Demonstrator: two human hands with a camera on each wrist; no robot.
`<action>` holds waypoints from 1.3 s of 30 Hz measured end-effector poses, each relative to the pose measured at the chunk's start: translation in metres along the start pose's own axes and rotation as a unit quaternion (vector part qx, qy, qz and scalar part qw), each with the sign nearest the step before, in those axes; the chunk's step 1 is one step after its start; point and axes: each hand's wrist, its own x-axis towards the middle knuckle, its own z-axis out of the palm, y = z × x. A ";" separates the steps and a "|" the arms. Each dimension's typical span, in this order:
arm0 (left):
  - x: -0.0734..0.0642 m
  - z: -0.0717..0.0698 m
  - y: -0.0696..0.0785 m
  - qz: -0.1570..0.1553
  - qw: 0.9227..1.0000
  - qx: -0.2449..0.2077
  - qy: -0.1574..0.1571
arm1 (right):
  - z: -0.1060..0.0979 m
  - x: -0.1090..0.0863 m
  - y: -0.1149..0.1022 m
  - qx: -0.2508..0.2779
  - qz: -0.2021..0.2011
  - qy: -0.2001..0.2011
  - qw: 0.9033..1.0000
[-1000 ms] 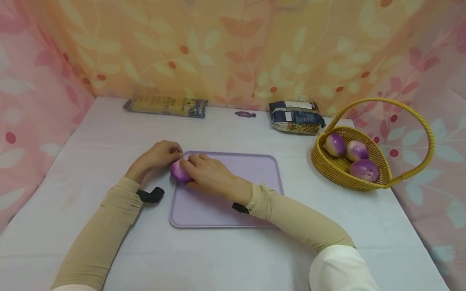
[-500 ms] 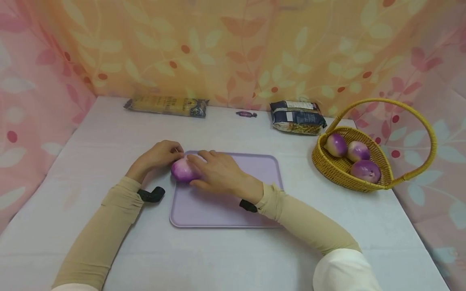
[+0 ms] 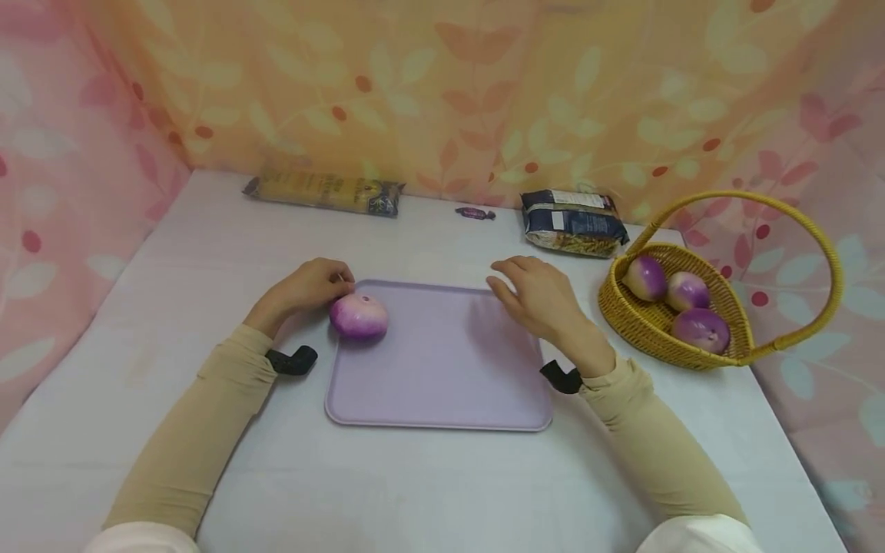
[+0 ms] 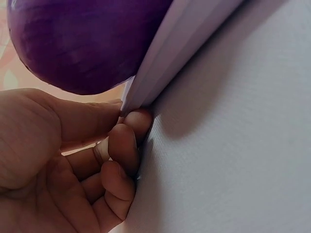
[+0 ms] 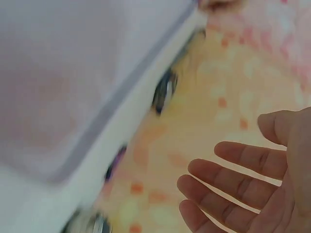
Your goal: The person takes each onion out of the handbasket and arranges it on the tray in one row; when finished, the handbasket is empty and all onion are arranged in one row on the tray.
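Observation:
A purple-and-white turnip (image 3: 358, 316) lies on the far left corner of a lilac tray (image 3: 442, 369). My left hand (image 3: 307, 286) rests on the table just left of it. In the left wrist view its curled fingers (image 4: 124, 141) and thumb pinch the tray's rim (image 4: 184, 48) right under the turnip (image 4: 82, 43). My right hand (image 3: 535, 296) hovers over the tray's far right corner, fingers straight and spread, holding nothing. The right wrist view shows those fingers (image 5: 233, 184) beside a blurred tray (image 5: 63, 82).
A yellow wicker basket (image 3: 611, 311) with a tall handle stands at the right and holds three more turnips (image 3: 686, 290). Along the back wall lie a yellow pasta pack (image 3: 323, 192), a small purple candy (image 3: 475, 213) and a dark bag (image 3: 572, 221). The table (image 3: 429, 484) is white.
My right hand has let go of the turnip and moved right, to the tray's far right corner. The turnip stays on the tray by my left hand.

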 end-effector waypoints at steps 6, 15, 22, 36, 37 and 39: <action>0.001 0.000 -0.001 0.004 1.000 0.004 -0.001 | -0.031 -0.021 0.052 0.012 0.107 0.005 0.994; 0.001 0.000 0.001 0.011 1.000 0.006 0.000 | -0.075 -0.063 0.126 -0.017 0.250 -0.007 0.968; -0.001 -0.001 0.003 0.006 1.000 0.005 0.001 | -0.086 -0.093 0.169 -0.058 0.351 -0.067 0.932; -0.004 -0.002 0.004 -0.001 1.000 -0.004 0.001 | -0.076 -0.117 0.193 -0.061 0.409 -0.196 0.889; -0.004 -0.001 0.004 -0.002 1.000 -0.005 0.001 | -0.075 -0.118 0.194 -0.062 0.409 -0.202 0.888; -0.003 0.000 0.003 -0.001 1.000 -0.007 0.000 | -0.075 -0.121 0.194 -0.061 0.411 -0.213 0.884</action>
